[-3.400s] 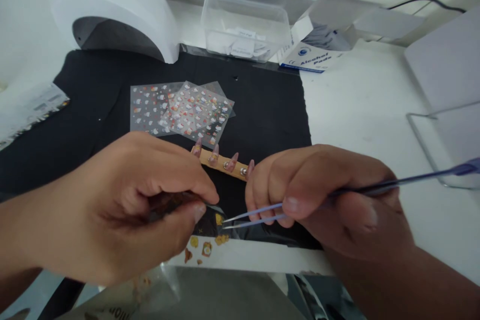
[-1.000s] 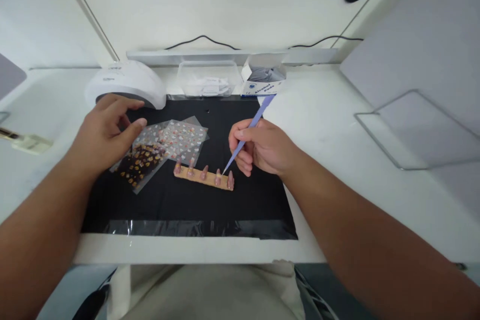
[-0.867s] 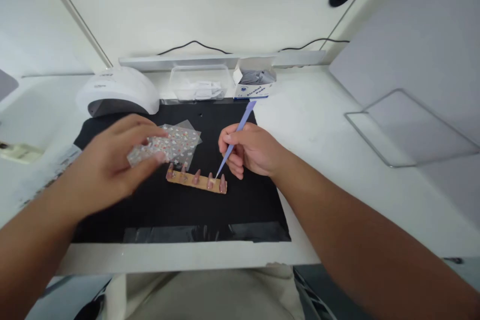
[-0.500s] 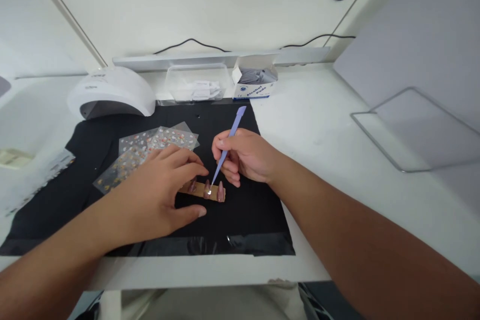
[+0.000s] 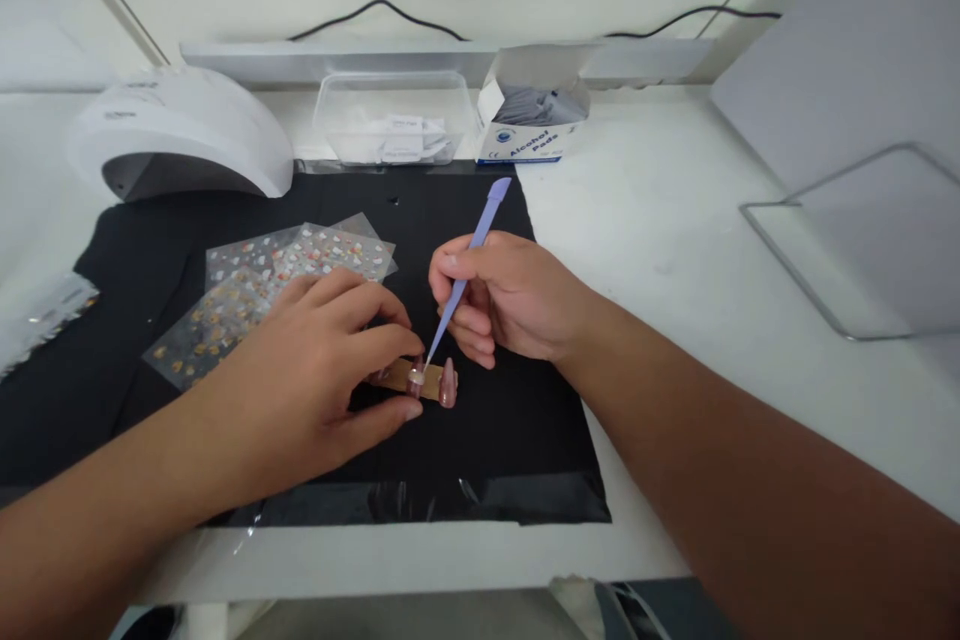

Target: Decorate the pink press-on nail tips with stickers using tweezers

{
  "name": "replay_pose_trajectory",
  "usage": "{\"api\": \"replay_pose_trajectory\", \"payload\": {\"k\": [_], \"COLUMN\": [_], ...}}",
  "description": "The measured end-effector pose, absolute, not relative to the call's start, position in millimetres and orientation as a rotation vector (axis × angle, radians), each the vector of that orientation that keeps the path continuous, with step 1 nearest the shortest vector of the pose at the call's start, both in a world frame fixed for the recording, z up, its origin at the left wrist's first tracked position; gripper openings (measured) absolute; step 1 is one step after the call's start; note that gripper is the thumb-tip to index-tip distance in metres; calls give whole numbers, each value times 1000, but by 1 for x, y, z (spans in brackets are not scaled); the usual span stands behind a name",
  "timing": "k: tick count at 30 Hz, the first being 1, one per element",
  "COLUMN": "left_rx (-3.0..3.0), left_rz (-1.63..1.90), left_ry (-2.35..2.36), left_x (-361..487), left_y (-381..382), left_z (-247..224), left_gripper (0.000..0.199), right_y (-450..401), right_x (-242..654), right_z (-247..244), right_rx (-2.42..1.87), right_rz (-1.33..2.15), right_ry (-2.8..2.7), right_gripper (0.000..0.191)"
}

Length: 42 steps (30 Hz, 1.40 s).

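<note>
My right hand (image 5: 517,295) holds slim purple tweezers (image 5: 469,265) like a pen, their pale tip down at the middle press-on nail (image 5: 415,381). That nail is glossy mauve, with a small whitish patch across it. It sits on a narrow tan strip (image 5: 432,382), and another mauve nail (image 5: 448,384) stands at the strip's right end. My left hand (image 5: 322,370) has its index finger and thumb closed about the two ends of the middle nail. The strip's left part is hidden under that hand.
Clear sticker sheets (image 5: 225,315) lie on the black mat (image 5: 517,440) behind my left hand. At the back stand a white nail lamp (image 5: 187,125), a clear plastic tub (image 5: 345,125) and an alcohol pads box (image 5: 532,140). A wire frame (image 5: 802,285) is at right.
My left thumb has come in against the middle nail, narrowing the gap to the index finger. The whitish patch now lies across the nail beneath the tweezers' tip. The camera view has moved closer.
</note>
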<state>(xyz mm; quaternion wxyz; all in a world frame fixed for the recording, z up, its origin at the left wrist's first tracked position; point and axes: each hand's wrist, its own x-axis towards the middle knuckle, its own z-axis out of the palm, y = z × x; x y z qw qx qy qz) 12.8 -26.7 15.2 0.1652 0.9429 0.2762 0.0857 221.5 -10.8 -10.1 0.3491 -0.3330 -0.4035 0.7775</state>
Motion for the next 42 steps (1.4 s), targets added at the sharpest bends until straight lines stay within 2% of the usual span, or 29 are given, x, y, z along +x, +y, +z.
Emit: {"api": "replay_pose_trajectory", "payload": {"k": [9, 33, 42], "left_rx": [2668, 2621, 2602], "left_rz": [255, 441, 478], "left_ry": [790, 711, 693], "left_x": [13, 2, 4], "left_y": [-26, -34, -33], "left_z": [13, 14, 11], "left_gripper": [13, 25, 19], "right_y": [-13, -13, -13], "right_x": [221, 219, 220], "right_z": [-8, -4, -3], "right_rx": [-923, -1023, -1043], "right_rz": [2032, 2022, 2031], "right_ry": [-1003, -960, -961], "right_gripper": [21, 23, 24]}}
